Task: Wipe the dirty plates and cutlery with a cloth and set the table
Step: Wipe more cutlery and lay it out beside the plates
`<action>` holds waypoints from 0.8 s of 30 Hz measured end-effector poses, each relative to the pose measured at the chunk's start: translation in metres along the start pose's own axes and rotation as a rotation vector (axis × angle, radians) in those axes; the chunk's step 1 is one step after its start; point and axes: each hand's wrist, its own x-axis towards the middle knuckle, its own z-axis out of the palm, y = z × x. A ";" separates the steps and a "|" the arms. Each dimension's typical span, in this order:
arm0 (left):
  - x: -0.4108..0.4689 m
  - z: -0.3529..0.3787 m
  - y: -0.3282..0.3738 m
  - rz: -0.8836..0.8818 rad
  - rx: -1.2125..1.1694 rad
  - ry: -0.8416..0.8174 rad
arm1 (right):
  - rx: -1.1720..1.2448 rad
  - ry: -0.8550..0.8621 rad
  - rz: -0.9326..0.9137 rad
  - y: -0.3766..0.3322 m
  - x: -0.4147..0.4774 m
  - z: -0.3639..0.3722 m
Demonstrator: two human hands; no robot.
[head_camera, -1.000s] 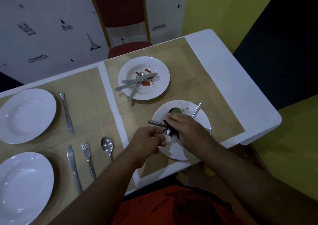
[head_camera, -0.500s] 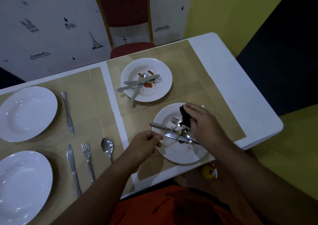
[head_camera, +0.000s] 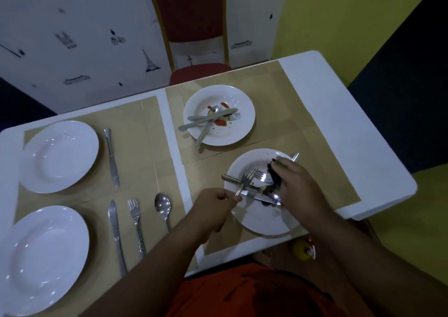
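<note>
My left hand (head_camera: 214, 204) pinches the handle of a fork (head_camera: 247, 180) and holds it over the near right plate (head_camera: 259, 219). My right hand (head_camera: 294, 187) grips a dark cloth (head_camera: 274, 173) beside the fork's tines. A knife (head_camera: 260, 196) and other cutlery lie across this plate. Behind it sits a dirty plate (head_camera: 240, 127) with red smears and a knife, fork and spoon piled on it. On the left are two clean plates, a far clean plate (head_camera: 58, 155) and a near clean plate (head_camera: 44, 258).
A knife (head_camera: 111, 158) lies by the far clean plate. A second knife (head_camera: 115, 229), a clean fork (head_camera: 135, 222) and a spoon (head_camera: 163, 206) lie by the near one. Tan placemats cover the white table (head_camera: 339, 123). A red chair (head_camera: 194, 38) stands behind.
My right hand with the cloth came off the plate's middle and moved to its right side. My left hand now holds the fork up with its tines raised over the plate.
</note>
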 end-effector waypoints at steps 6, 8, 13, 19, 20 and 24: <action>0.000 -0.013 0.016 0.099 -0.109 0.116 | 0.090 0.007 -0.027 -0.023 0.008 0.005; -0.003 -0.018 0.025 0.119 -0.146 0.123 | 0.124 0.001 -0.074 -0.035 0.009 0.008; -0.001 -0.024 0.022 0.109 -0.306 0.171 | 0.191 -0.040 -0.162 -0.058 0.012 0.014; -0.002 -0.026 0.004 0.032 -0.466 0.284 | 0.214 -0.110 -0.257 -0.071 0.016 0.020; -0.004 -0.027 0.002 0.017 -0.488 0.300 | 0.217 -0.118 -0.272 -0.074 0.017 0.021; -0.006 -0.042 -0.010 0.001 -0.598 0.358 | 0.249 -0.159 -0.343 -0.094 0.023 0.031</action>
